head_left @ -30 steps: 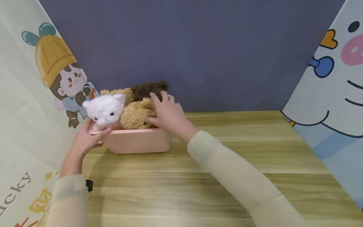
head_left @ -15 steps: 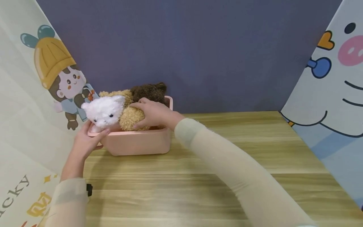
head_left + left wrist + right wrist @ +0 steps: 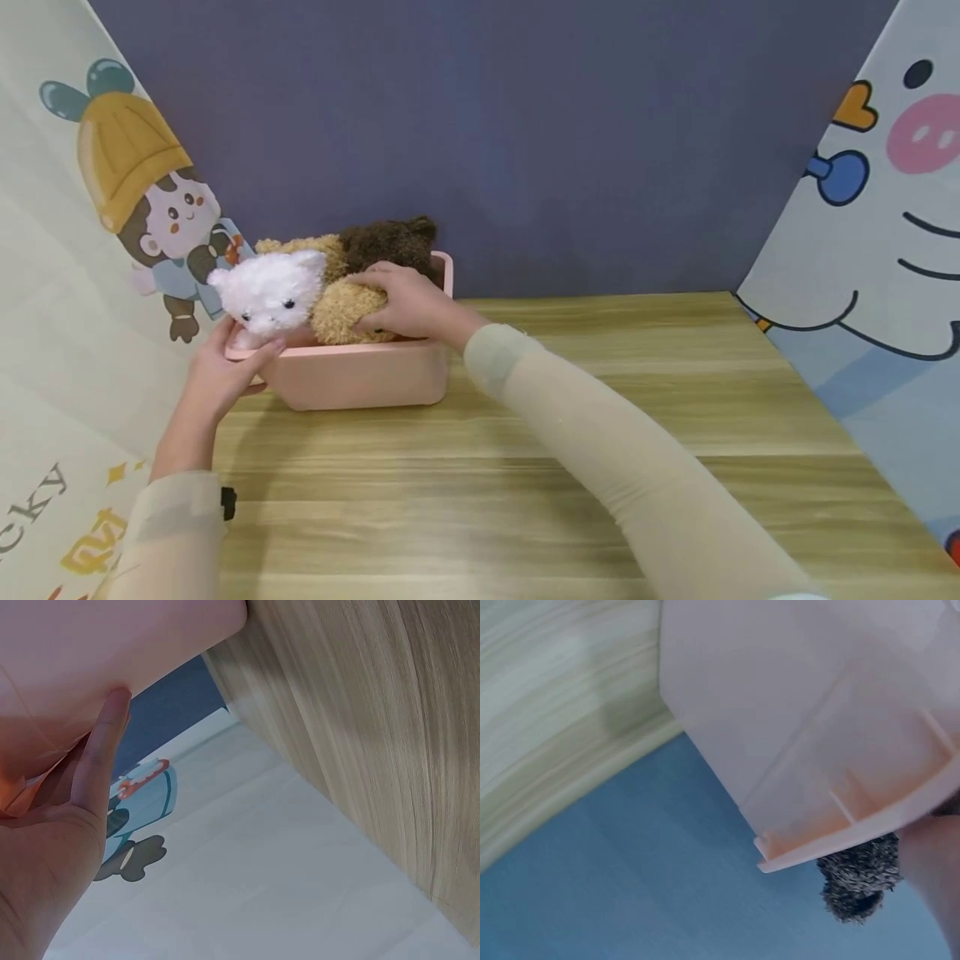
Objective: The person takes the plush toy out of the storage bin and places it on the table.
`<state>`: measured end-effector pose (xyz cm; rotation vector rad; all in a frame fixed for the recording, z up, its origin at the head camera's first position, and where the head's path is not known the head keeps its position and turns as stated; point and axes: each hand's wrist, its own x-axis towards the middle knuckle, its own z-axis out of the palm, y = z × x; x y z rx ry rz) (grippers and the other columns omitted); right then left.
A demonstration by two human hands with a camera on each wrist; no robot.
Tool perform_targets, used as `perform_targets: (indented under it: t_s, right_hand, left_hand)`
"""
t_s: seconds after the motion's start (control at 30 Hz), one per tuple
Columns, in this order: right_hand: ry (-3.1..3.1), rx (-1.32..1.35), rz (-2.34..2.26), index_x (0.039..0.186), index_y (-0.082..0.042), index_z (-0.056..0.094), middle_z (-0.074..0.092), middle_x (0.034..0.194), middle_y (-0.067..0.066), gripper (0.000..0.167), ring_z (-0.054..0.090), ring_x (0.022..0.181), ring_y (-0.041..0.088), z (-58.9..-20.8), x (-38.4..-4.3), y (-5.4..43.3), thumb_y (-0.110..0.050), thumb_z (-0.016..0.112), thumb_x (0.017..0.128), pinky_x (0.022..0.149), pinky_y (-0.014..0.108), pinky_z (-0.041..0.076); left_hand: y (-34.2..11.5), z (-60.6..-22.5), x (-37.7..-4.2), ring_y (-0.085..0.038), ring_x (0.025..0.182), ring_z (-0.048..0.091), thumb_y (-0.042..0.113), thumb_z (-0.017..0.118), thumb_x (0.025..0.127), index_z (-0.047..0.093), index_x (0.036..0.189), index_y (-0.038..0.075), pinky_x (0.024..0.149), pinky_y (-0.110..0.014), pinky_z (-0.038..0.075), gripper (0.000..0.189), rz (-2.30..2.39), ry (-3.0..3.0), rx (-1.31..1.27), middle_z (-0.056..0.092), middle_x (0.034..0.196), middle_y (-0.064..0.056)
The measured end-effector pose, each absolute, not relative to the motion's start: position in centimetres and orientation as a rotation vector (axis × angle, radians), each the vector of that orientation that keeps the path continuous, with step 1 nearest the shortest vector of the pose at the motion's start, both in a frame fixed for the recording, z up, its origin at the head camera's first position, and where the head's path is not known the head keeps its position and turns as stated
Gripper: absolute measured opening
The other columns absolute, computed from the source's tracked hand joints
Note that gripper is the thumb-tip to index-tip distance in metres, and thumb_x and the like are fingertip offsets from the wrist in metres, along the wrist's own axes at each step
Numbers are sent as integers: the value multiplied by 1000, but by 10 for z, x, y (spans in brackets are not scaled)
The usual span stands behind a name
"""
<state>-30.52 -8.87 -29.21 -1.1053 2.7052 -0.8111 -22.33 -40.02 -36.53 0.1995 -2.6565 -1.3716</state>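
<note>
A pink plastic bin (image 3: 360,377) holds several plush toys. My left hand (image 3: 217,375) grips its left end, thumb over the rim; the left wrist view shows the fingers under the bin's wall (image 3: 112,637). Beside that thumb sits a white plush toy (image 3: 266,292) with its face forward. My right hand (image 3: 412,304) reaches over the right end and holds a curly tan plush toy (image 3: 337,315) between thumb and fingers, partly covering it. Behind are a dark brown plush (image 3: 390,246) and another tan plush (image 3: 300,245). The right wrist view catches the brown plush (image 3: 859,877) beyond the rim.
The bin stands on a wood-grain table (image 3: 600,400), near the dark blue back panel (image 3: 525,150). White printed panels (image 3: 60,317) rise at the left and right. A small black object (image 3: 228,503) shows beside the left sleeve.
My right hand has moved left and down from the toys' right side and taken hold of the front tan plush toy. The left hand keeps its grip on the bin.
</note>
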Motion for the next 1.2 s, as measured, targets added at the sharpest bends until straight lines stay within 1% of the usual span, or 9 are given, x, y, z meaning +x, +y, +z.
perform_targets:
  t_s: [0.07, 0.17, 0.4, 0.57, 0.67, 0.83, 0.93, 1.1, 1.2]
  right_hand:
    - [2707, -1119, -819, 165, -38, 38, 41, 166, -4, 79, 55, 141, 18, -296, -304, -89, -54, 75, 97, 110, 37, 57]
    - [2711, -1125, -823, 165, -39, 39, 46, 160, -6, 78, 60, 131, 14, -300, -303, -91, -54, 75, 97, 104, 34, 58]
    - [2708, -1088, -843, 163, -43, 39, 49, 152, -8, 78, 61, 120, 12, -301, -303, -94, -55, 76, 95, 96, 33, 58]
    - [2700, -1065, -856, 163, -43, 39, 51, 147, -8, 78, 61, 108, 10, -301, -303, -92, -54, 77, 95, 88, 31, 57]
    - [2716, -1067, -852, 163, -43, 40, 51, 148, -8, 78, 62, 112, 10, -302, -303, -90, -53, 77, 96, 88, 31, 58]
    - [2749, -1090, -849, 163, -42, 40, 50, 152, -7, 77, 60, 123, 12, -305, -301, -87, -53, 76, 96, 94, 32, 58]
    - [2763, -1106, -879, 163, -41, 42, 51, 150, -7, 76, 60, 120, 11, -307, -300, -85, -52, 77, 96, 94, 32, 57]
    - [2789, -1128, -966, 160, -39, 47, 54, 144, -9, 73, 59, 109, 7, -312, -300, -83, -50, 79, 95, 90, 29, 55]
    - [2802, -1142, -1030, 159, -38, 50, 55, 140, -9, 69, 59, 94, 7, -314, -299, -81, -46, 78, 97, 84, 28, 53]
  left_hand:
    - [-401, -365, -221, -40, 128, 57, 54, 70, 99, 2, 174, 28, 73, -41, 70, 104, -1374, -2654, 212, 25, 171, -32]
    - [-403, -366, -219, -44, 130, 56, 54, 69, 100, 1, 174, 26, 72, -39, 70, 104, -1371, -2657, 216, 24, 171, -33]
    - [-404, -366, -218, -47, 132, 53, 54, 68, 101, 3, 174, 28, 71, -38, 70, 101, -1351, -2657, 195, 26, 170, -34]
    - [-402, -365, -219, -50, 134, 51, 55, 68, 100, 1, 173, 28, 71, -38, 70, 102, -1355, -2665, 196, 23, 171, -35]
    - [-400, -364, -220, -51, 135, 51, 56, 68, 100, 1, 173, 28, 72, -38, 70, 103, -1355, -2669, 192, 24, 170, -35]
    - [-399, -364, -221, -51, 135, 51, 55, 68, 100, 1, 174, 26, 72, -40, 70, 104, -1365, -2669, 179, 25, 170, -35]
    - [-399, -365, -221, -51, 135, 51, 55, 68, 100, 0, 174, 25, 72, -40, 70, 104, -1370, -2666, 175, 25, 170, -35]
    - [-400, -366, -221, -48, 134, 52, 54, 68, 101, 1, 174, 25, 73, -40, 70, 103, -1374, -2660, 172, 25, 170, -35]
    - [-400, -366, -221, -48, 134, 52, 54, 68, 101, 0, 174, 25, 73, -41, 70, 104, -1380, -2659, 175, 23, 171, -34]
